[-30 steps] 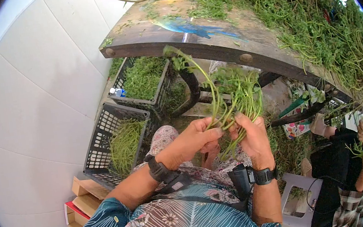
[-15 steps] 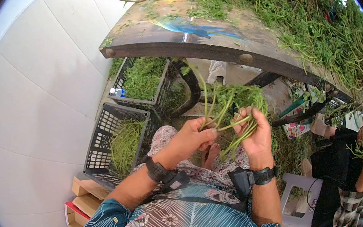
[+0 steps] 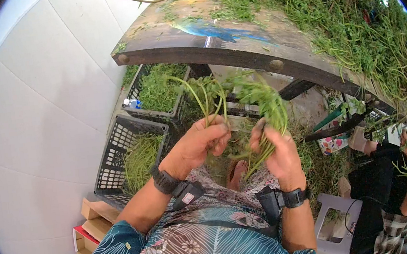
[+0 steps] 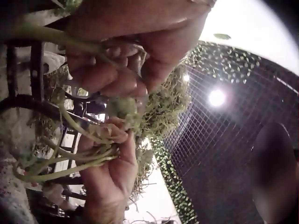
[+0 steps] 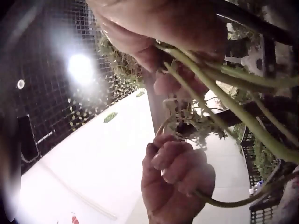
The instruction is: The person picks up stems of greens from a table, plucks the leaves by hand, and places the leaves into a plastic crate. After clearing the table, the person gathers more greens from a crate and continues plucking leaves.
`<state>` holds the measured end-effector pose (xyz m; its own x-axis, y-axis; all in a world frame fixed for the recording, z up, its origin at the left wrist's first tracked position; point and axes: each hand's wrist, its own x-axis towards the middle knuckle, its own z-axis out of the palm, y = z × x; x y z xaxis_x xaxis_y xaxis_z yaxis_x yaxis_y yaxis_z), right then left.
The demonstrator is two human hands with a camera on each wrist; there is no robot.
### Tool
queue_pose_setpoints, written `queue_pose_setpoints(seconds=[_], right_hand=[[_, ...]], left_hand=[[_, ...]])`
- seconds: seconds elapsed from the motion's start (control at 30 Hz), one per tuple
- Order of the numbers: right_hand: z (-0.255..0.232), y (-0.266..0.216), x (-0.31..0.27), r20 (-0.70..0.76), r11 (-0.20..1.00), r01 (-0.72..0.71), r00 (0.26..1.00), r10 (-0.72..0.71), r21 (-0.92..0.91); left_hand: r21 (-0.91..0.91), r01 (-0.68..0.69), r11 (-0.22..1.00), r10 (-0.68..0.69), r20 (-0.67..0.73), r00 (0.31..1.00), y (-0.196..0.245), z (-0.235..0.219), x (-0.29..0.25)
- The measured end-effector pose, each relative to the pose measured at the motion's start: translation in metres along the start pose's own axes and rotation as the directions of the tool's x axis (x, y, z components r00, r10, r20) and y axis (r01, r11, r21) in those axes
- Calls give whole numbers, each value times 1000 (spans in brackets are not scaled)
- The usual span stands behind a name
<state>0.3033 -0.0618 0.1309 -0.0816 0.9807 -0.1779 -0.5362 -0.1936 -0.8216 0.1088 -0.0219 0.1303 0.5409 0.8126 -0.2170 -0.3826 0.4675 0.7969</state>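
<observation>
Beside one table [image 3: 235, 58] | left hand [image 3: 200, 141] pinching several stems [image 3: 201, 102] | right hand [image 3: 280, 152] gripping one bunch [image 3: 267, 100] | two crates [image 3: 108, 164] leftward

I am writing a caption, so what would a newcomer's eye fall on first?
A tangled green heap of leafy stems on the brown wooden table, upper right, strikes first. At centre, bare hands, left and right, each hold green stems. At left, black plastic crates hold more greens.
</observation>
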Motion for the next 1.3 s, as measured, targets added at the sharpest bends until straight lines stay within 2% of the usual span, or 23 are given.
queue_pose_setpoints(seconds=[0.03, 0.13, 0.17, 0.23, 0.27, 0.37, 0.43, 0.53, 0.57, 0.63, 0.67, 0.73, 0.83, 0.93, 1.07, 1.1, 1.17, 1.23, 1.3], right_hand=[[-6, 4, 10, -133, 996, -4, 991, 16, 89], [-11, -1, 15, -88, 989, -65, 993, 77, 130], [-11, -2, 15, -18, 987, -80, 996, 83, 141], [-12, 0, 13, 52, 990, -48, 998, 41, 129], [-12, 1, 13, 88, 992, -29, 996, 18, 125], [-10, 2, 16, -61, 997, 24, 998, -20, 71], [-9, 3, 15, -46, 999, 36, 998, -36, 0], [-3, 2, 10, -12, 999, -2, 1000, 2, -44], [-1, 2, 9, 2, 999, -24, 1000, 24, -49], [-1, 2, 11, -91, 998, 23, 996, -18, 51], [-2, 3, 13, -138, 994, 50, 990, -36, 100], [-11, 2, 16, -130, 976, 59, 991, -32, 209], [-16, -1, 16, -160, 912, 53, 987, 14, 407], [-25, -1, 19, -38, 886, 57, 998, -44, 460], [-8, -10, 8, -23, 982, 138, 990, -136, 130], [-3, -10, 5, -18, 987, 158, 987, -158, -10], [10, -8, 2, 3, 939, 191, 980, -199, -287], [30, 0, -5, 127, 831, 277, 961, -247, -483], [42, 10, -7, 239, 696, 369, 929, -282, -616]], left_hand=[[103, 0, 995, -2, 20, 1000, 1, 5, -3], [313, 18, 950, -49, 92, 995, -1, 15, -8], [390, 43, 920, -86, 93, 992, -1, 20, -9], [488, 92, 868, -167, 112, 980, -6, 22, -9], [467, 99, 879, -165, 103, 981, -9, 22, -9], [375, 87, 923, -131, 95, 987, -15, 23, -7], [268, 39, 963, -70, 106, 992, -19, 21, -3], [326, 46, 944, -63, 44, 997, -17, 25, -2], [363, 57, 930, -93, 81, 992, -18, 24, -2], [437, 75, 896, -155, 150, 976, -19, 22, -3], [429, 53, 902, -133, 157, 979, -19, 23, -4], [411, 5, 912, -84, 174, 981, -20, 27, -5], [196, 141, 970, -157, 67, 985, -20, 30, -3], [261, 161, 952, -176, 35, 984, -19, 32, -4], [375, 104, 921, -83, -73, 994, -23, 31, -4], [381, 100, 919, -58, -119, 991, -25, 32, -3], [370, 118, 922, -45, -200, 979, -27, 29, 0], [334, 159, 929, -68, -269, 961, -36, 17, 9], [259, -161, 952, 222, -227, 948, -53, 13, 14]])
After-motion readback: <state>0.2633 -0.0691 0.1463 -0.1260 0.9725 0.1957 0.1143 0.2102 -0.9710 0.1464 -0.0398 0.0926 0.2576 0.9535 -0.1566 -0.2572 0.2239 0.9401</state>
